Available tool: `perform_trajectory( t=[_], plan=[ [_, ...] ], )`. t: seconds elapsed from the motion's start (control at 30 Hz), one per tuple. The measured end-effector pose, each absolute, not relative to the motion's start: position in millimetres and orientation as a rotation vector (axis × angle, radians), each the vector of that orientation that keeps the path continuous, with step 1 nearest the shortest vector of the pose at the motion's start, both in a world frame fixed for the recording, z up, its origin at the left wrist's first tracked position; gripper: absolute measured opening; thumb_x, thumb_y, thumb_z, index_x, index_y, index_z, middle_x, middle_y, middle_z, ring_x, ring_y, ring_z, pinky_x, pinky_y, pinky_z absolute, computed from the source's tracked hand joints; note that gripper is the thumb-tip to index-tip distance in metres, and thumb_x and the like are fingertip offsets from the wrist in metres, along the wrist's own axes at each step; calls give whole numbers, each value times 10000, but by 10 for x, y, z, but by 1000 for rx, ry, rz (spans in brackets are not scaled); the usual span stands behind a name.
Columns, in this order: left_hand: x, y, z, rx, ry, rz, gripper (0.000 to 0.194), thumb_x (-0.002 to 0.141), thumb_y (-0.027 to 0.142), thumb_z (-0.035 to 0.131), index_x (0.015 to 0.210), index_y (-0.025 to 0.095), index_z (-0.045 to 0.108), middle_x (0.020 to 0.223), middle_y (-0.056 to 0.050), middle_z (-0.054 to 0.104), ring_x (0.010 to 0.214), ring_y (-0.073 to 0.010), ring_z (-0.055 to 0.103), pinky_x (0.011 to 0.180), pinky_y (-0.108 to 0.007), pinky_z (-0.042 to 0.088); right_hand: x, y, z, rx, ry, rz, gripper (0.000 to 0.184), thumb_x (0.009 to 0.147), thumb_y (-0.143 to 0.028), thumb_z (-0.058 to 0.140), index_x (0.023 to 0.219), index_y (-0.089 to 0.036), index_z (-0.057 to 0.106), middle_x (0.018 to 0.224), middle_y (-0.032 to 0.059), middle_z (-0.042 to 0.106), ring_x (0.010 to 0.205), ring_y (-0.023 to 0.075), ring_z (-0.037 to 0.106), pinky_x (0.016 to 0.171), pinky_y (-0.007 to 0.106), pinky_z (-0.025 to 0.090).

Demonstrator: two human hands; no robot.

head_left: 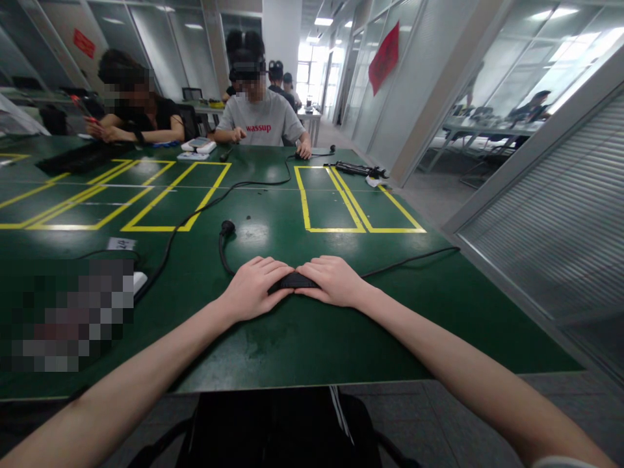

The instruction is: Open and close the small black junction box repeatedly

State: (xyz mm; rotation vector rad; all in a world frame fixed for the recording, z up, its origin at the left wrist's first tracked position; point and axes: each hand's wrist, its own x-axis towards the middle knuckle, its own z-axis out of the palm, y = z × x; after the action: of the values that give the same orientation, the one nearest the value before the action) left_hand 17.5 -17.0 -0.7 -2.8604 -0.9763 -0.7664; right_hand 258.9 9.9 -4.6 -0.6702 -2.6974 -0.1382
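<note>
A black power adapter [295, 280] lies on the green table, mostly covered by both hands. My left hand [258, 286] is closed around its left end, thumb on the near side and fingers on the far side. My right hand [331, 281] grips the right end the same way, and the fingertips of the two hands meet over the middle. From the left side a thick cord curves up to a black plug [227, 227]. On the right a thin black cable [414, 261] runs across the table.
Yellow tape rectangles [307, 201] mark the green table [302, 351]. A long black cable [205, 207] crosses it. A black device [358, 170] lies at the far right and a white device [199, 145] at the far left. Two people sit opposite; a blurred patch covers the near left.
</note>
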Motion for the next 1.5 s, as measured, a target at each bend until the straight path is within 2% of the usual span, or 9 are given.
perform_trajectory(
  t=[0.17,0.33,0.57,0.67,0.83,0.93,1.03,1.2,1.5],
  plan=[
    [153,-162,3,-2838,-944,-735,318,1023,374,560,1233,160,668,1137,-102,763,975,-255,679,835,-396,503,2640,111,-31,-689,-2610,107,413,970,-539,613,1139,-168,679,974,107,752,865,241,688,785,345,492],
    [142,-180,27,-2733,-860,-740,324,1037,314,540,1321,203,651,1270,-96,740,1079,-260,664,920,-420,511,2688,122,28,-843,-2359,615,333,1042,-388,456,1112,-181,707,1058,88,766,948,217,705,845,342,518],
    [140,-226,65,-2727,-785,-700,377,1051,208,485,1392,303,612,1405,-61,675,1185,-231,647,1025,-426,493,2687,114,64,-862,-2099,1510,463,877,-623,663,957,-168,640,782,-2,645,637,138,589,601,274,491],
    [139,-211,36,-2702,-807,-735,411,1037,213,509,1441,264,572,1388,-91,680,1161,-243,661,992,-412,502,2668,94,46,-866,-2055,1387,471,799,-566,773,1001,-167,624,781,-20,610,654,127,552,604,261,457],
    [155,-189,-17,-2779,-985,-754,576,971,460,632,1452,153,547,1152,-134,750,1004,-274,695,862,-409,523,2628,52,-4,-894,-2251,832,297,809,-343,801,958,-197,589,784,-31,577,660,132,501,600,257,394],
    [165,-179,-33,-2832,-1088,-767,411,997,452,593,1286,165,647,1052,-110,757,948,-257,694,847,-397,515,2630,52,-8,-832,-2389,538,266,819,-277,795,981,-205,596,881,9,634,739,161,556,656,275,420],
    [171,-168,-44,-2859,-1117,-777,300,1015,422,573,1154,175,672,1021,-93,755,905,-233,690,849,-384,509,2649,65,21,-775,-2491,361,279,853,-326,783,1033,-202,609,935,46,668,813,196,607,701,296,447],
    [173,-170,-32,-2854,-1081,-814,284,1010,411,586,1140,173,669,995,-91,752,888,-235,687,848,-389,505,2681,79,45,-826,-2607,200,252,949,-441,683,994,-195,652,884,60,695,806,212,640,691,301,432],
    [185,-193,12,-2879,-1157,-831,296,1003,420,589,1079,164,715,903,-77,735,818,-221,674,765,-355,513,2686,88,23,-762,-2649,174,314,996,-482,606,916,-184,662,840,55,695,777,198,643,663,291,400]
  ],
)
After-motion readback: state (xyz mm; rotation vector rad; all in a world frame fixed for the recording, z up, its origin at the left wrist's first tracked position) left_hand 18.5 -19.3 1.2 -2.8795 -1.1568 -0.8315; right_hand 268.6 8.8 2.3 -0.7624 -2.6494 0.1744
